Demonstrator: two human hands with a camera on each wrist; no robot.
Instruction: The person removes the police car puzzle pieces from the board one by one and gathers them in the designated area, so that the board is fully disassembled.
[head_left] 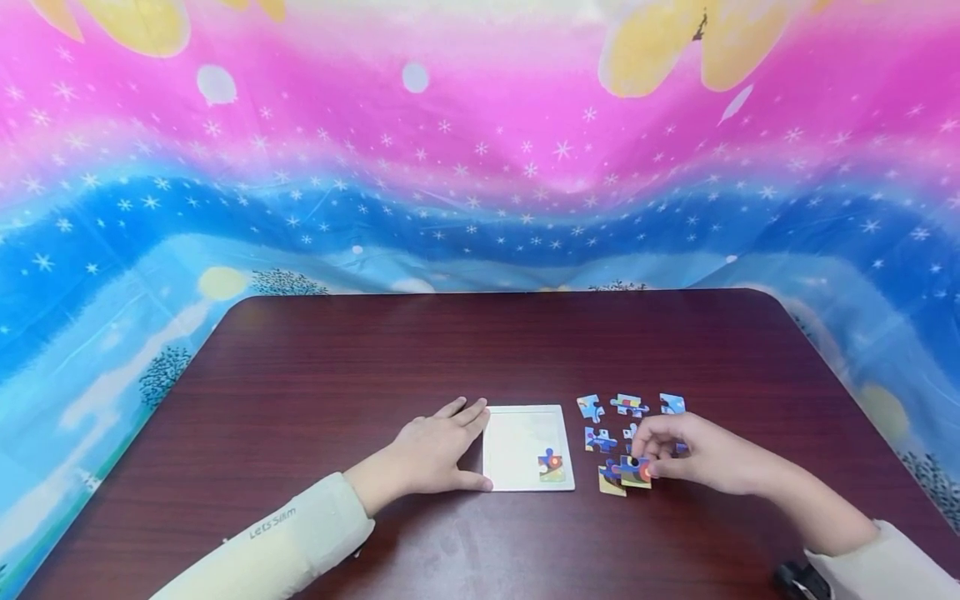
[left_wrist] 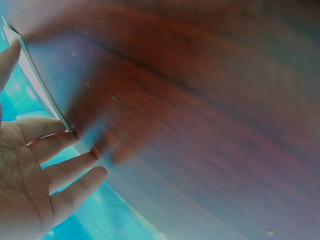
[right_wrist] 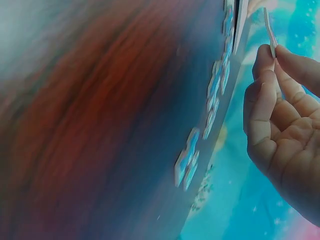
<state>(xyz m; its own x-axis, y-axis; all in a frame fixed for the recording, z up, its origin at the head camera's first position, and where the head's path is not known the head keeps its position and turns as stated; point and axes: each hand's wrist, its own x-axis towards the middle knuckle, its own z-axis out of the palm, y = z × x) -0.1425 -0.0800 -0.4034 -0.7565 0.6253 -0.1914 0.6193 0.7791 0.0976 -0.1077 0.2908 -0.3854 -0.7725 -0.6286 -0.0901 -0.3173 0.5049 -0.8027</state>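
Note:
A white square puzzle tray (head_left: pixel 517 442) lies on the table, with one puzzle piece (head_left: pixel 551 467) in its near right corner. My left hand (head_left: pixel 438 450) rests at the tray's left edge, fingers straight and spread; the left wrist view shows the thumb and fingertips (left_wrist: pixel 60 125) touching that edge. Between thumb and index finger, my right hand (head_left: pixel 686 450) pinches a jigsaw piece (head_left: pixel 636 472) with a red round spot. In the right wrist view that held piece (right_wrist: pixel 270 31) appears edge-on, raised off the table. Part of the loose pieces behind the right hand is hidden.
Several loose puzzle pieces (head_left: pixel 600 439) lie right of the tray, one yellowish piece (head_left: pixel 612 480) just beside the held one. The dark wood table (head_left: pixel 360 358) extends around them, and a patterned pink and blue cloth (head_left: pixel 480 167) hangs behind it.

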